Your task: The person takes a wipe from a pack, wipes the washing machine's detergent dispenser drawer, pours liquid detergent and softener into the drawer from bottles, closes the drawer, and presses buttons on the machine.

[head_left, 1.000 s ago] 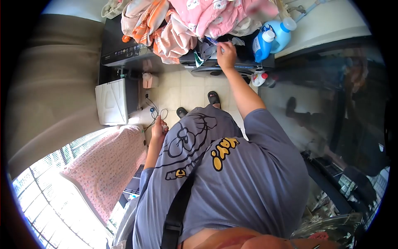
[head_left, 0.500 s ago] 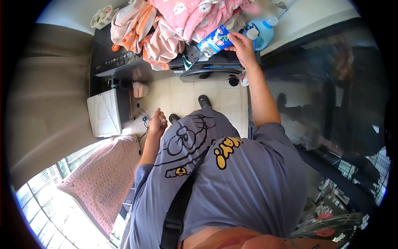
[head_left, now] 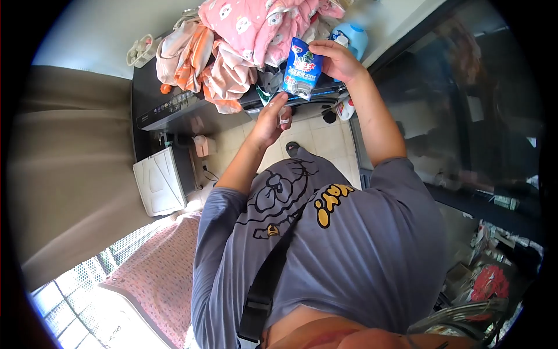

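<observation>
A blue printed pouch hangs upright over the front edge of the dark washing machine. My right hand pinches its upper right corner. My left hand is just below and left of the pouch, its fingers curled round something small and whitish that I cannot make out. Behind the pouch, a pink patterned quilt lies heaped on the machine, with orange and pale pink cloth to its left.
A light blue bottle stands at the back right, and a white basket at the back left. A white folded panel is on the left, above a pink patterned cover. A dark glossy panel borders the right.
My left hand has risen from beside my body to near the pouch. The pouch has turned more upright in my right hand. The view has shifted slightly.
</observation>
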### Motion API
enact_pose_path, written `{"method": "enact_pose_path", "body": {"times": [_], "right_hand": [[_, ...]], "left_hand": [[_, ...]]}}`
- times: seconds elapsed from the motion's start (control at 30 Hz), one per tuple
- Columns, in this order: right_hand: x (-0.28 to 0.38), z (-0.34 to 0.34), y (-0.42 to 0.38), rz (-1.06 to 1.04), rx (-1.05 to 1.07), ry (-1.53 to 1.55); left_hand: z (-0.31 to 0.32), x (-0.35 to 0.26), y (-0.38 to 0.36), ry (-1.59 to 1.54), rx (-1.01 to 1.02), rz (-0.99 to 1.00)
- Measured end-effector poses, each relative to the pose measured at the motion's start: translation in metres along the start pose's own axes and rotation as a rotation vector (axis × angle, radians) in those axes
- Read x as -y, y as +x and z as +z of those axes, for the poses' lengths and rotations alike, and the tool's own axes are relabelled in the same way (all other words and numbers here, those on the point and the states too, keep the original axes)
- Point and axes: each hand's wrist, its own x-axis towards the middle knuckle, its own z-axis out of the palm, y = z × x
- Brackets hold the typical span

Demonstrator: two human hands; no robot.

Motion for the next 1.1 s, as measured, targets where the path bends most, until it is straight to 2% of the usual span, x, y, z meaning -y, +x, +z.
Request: {"method": "enact_pose_path", "body": {"times": [0.13,0.27,0.47,0.9,1.03,1.1], "right_hand": [[0.003,-0.001,-0.002,0.001,-0.042,-0.032],[0.003,-0.004,-0.007,0.003,-0.102,-0.114],[-0.002,-0.014,-0.006,0.055,-0.134,-0.165],[-0.008,-0.033,0.018,0.110,-0.174,-0.246],[-0.019,-0.043,0.029,0.193,-0.237,-0.384],[-0.016,-0.029,0.024,0.141,-0.227,-0.430]], "left_hand": [[0.003,0.000,0.000,-0.022,0.116,0.106],[0.010,0.002,-0.002,0.107,-0.050,0.165],[0.003,0.009,0.006,0.227,-0.195,0.239],[-0.017,0.014,0.016,0.263,-0.186,0.348],[-0.017,0.016,0.018,0.515,-0.342,0.460],[-0.015,0.016,0.015,0.687,-0.420,0.526]]}}
